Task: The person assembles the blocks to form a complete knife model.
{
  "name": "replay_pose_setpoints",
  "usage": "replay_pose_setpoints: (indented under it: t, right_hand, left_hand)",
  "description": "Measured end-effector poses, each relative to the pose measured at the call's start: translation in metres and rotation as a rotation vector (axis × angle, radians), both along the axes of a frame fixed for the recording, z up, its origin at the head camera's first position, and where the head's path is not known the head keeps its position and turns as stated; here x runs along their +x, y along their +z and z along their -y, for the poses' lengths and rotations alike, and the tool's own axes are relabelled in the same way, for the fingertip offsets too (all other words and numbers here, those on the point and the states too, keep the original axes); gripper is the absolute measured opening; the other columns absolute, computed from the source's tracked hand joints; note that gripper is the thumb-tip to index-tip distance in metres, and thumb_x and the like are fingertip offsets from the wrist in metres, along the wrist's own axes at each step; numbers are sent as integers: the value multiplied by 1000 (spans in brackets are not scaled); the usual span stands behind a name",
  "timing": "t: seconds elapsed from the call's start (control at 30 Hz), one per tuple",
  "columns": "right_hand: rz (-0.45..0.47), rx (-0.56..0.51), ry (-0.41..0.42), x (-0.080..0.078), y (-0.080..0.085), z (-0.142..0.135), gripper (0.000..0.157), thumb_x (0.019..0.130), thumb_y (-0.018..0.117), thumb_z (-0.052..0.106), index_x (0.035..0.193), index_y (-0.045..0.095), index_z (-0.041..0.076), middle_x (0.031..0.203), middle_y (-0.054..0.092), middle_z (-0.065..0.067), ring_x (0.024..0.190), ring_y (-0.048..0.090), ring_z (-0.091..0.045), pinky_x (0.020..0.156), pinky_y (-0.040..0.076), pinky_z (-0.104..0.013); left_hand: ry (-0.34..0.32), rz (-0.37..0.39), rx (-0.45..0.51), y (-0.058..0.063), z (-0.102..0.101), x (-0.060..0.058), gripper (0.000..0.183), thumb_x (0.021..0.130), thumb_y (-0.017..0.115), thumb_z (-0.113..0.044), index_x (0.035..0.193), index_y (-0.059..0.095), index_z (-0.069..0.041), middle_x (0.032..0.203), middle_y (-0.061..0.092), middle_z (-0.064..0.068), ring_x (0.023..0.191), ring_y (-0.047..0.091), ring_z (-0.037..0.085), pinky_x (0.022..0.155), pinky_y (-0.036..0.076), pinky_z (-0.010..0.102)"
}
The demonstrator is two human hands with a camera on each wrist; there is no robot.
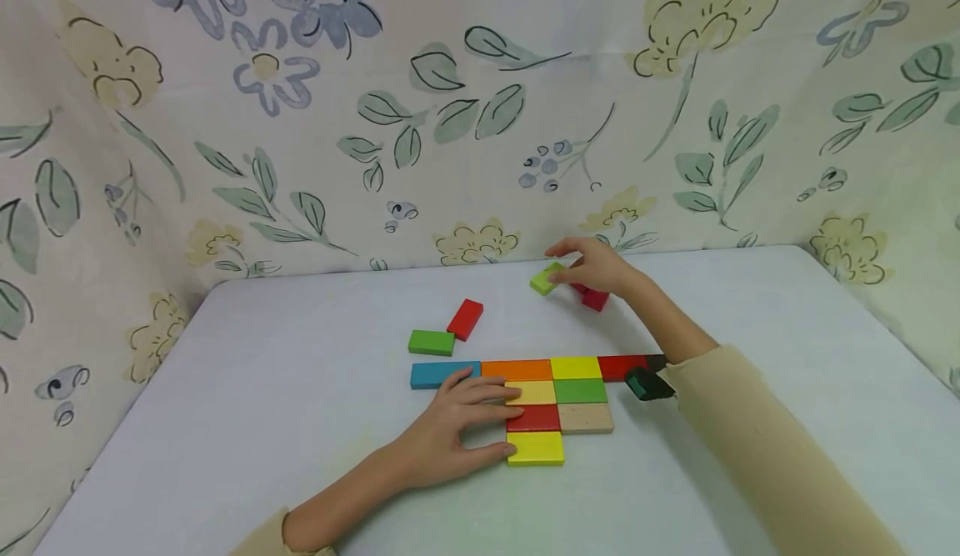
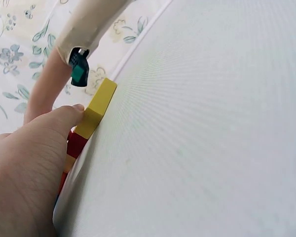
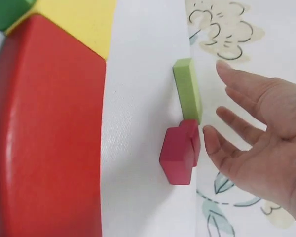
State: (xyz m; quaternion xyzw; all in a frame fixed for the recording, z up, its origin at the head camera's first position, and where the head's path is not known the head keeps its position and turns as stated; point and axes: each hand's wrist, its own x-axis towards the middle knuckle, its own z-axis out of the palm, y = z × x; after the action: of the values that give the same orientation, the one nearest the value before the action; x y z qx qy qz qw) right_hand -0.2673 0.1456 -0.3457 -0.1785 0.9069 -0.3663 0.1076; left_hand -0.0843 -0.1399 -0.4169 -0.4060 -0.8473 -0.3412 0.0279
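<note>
Currently, you are resting your left hand (image 1: 461, 433) along the left side of the joined blocks, its fingers spreading loosely — the thumb is touching the bottom yellow block (image 1: 537, 449), while other fingertips are lying at the dark red block (image 1: 538, 419) and the pale orange block (image 1: 532, 393). Your right hand (image 1: 598, 266) is hovering over the far part of the white table (image 1: 285, 423), its fingers curving apart and pinching nothing. It is hanging right by the lime green block (image 1: 552, 279); whether a fingertip is touching that block, you cannot tell. Two crimson blocks (image 3: 177, 155) are sitting close together at one end of it. Beyond the blue block (image 1: 435, 375), a loose green block (image 1: 431, 343) and a bright red block (image 1: 466, 320) are meeting at their corners — a patterned cloth (image 1: 450, 189) is hanging behind everything.
</note>
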Motion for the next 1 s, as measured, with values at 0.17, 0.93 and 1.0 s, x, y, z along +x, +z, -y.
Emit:
replay_pose_setpoints:
  t: [0.17, 0.93, 1.0]
  right_hand:
    - [15, 34, 16, -8, -5, 0, 55, 98, 76, 19, 147, 57, -1, 153, 53, -25, 136, 51, -44, 118, 41, -58]
    - [-2, 139, 36, -5, -11, 3, 32, 93, 80, 14, 124, 76, 6, 124, 69, -21, 115, 57, -38, 101, 48, -50]
    - [-5, 134, 42, -5, -11, 3, 31, 92, 80, 12, 123, 77, 5, 123, 69, -21, 115, 57, -38, 100, 48, -50]
  left_hand:
    - [0, 16, 0, 0, 0, 0, 41, 96, 80, -32, 134, 75, -19, 148, 63, -7, 143, 52, 17, 124, 25, 65]
    - [5, 18, -6, 0, 0, 0, 40, 96, 79, -33, 134, 75, -20, 148, 63, -8, 143, 52, 16, 124, 26, 65]
    - [4, 15, -5, 0, 0, 0, 40, 96, 79, -33, 134, 75, -20, 148, 63, -8, 142, 52, 16, 124, 26, 65]
